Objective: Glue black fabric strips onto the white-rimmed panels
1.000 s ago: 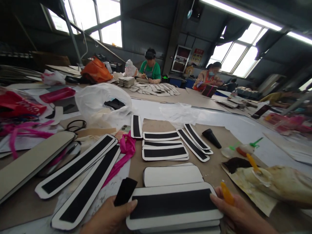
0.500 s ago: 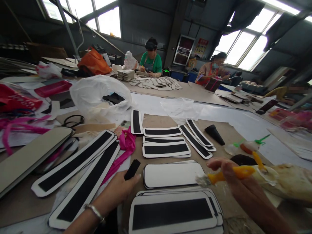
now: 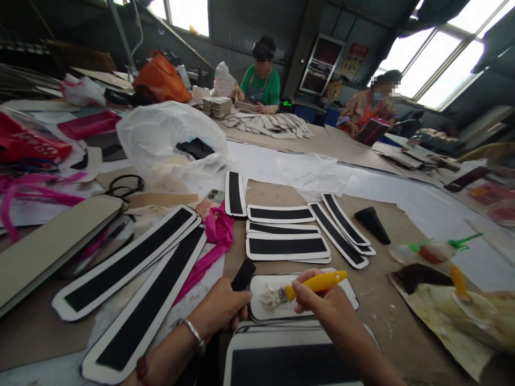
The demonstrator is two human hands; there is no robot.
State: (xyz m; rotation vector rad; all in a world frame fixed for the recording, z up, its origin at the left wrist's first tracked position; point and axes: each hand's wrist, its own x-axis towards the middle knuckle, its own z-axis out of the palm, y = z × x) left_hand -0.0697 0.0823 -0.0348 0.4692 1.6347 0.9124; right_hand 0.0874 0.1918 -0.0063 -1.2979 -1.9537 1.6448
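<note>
My right hand (image 3: 322,297) is closed round the yellow handle of a glue brush (image 3: 316,284). The brush's whitish bristles press on a white rounded panel (image 3: 341,284). In my left hand (image 3: 225,303) is a black strip (image 3: 243,274), held between thumb and fingers at the panel's left end. Nearest me lies a stack of white panels with black strips on them (image 3: 298,364), partly hidden by my right forearm. Beyond the white panel are several more strip-faced panels (image 3: 287,245).
Long curved panels (image 3: 129,268) lie left, by a magenta ribbon (image 3: 219,228) and a phone (image 3: 211,201). A translucent plastic bag (image 3: 161,128) stands behind. At right are a black cone (image 3: 372,224), squeeze bottles (image 3: 434,252) and a glue container (image 3: 470,311). Co-workers sit across the table.
My right hand has brought the brush left and down onto the white panel. My left hand, with the black strip, has moved right to the panel's edge. The view has shifted slightly.
</note>
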